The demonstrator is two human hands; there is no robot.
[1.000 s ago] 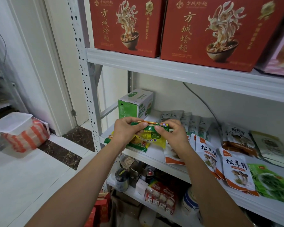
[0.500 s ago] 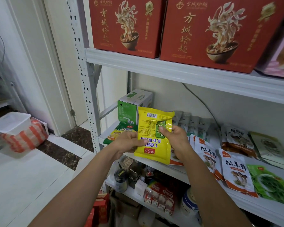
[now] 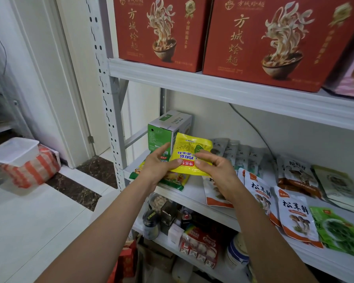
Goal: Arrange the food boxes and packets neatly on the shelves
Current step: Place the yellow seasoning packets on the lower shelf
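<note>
Yellow seasoning packet (image 3: pixel 189 158), centre frame, pinched by left hand (image 3: pixel 158 169) and right hand (image 3: pixel 216 171): placing step, I judge; next, lay it flat before the green box (image 3: pixel 161 132).

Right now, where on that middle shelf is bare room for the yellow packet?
A bare white strip of the middle shelf lies between the green-edged packet and the orange-trimmed mushroom pouches. Rightward it is crowded: pouches overlap to the green vegetable packet.
</note>
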